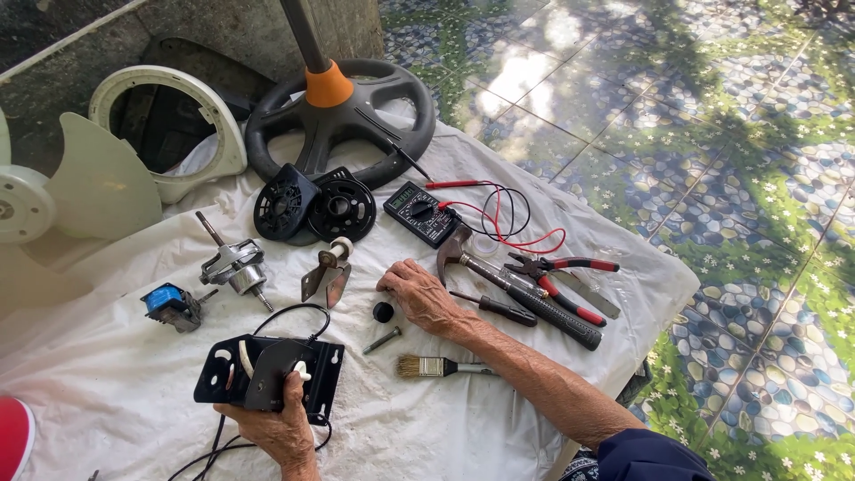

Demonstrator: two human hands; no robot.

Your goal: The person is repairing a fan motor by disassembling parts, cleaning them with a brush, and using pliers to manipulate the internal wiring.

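so left hand [278,426] grips black switch housing [269,374] w/ cord, right hand [426,297] rests open on cloth [134,392].

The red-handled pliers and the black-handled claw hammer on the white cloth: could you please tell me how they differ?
The red-handled pliers have two red-and-black grips spread apart; the black-handled claw hammer has one black grip. The pliers are shorter, the hammer longer with a curved steel claw head. The pliers lie farther from the right hand. Both lie flat on the white cloth, untouched.
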